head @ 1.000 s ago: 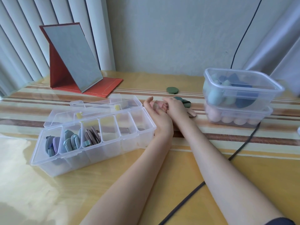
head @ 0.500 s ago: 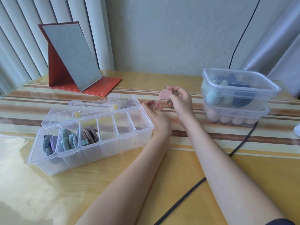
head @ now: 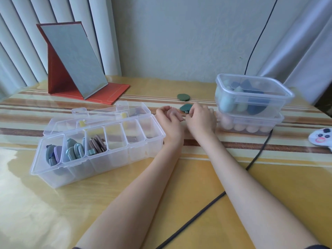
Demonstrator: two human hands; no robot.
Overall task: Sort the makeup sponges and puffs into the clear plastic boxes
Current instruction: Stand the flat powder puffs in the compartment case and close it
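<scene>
Both hands dropped back to the worktop point(head: 206, 203) vs 0.5 s ago, when my right had a pink puff lifted up. Now my left hand point(head: 170, 121) sits just right of the divided box point(head: 100, 146), fingers curled round pink puffs point(head: 173, 113). My right hand point(head: 201, 117) is beside it, fingers pinching the near dark green puff point(head: 186, 108) at its edge, puff on the worktop. Second green puff point(head: 183, 97) lies further back, apart from both hands. Divided box unchanged: lid open, first three compartments hold upright puffs, the other three show none. Stacked clear tubs point(head: 251, 103) on the right: blue and mint sponges on top, pink ones below. Black cable point(head: 256, 155) runs past my right forearm.
</scene>
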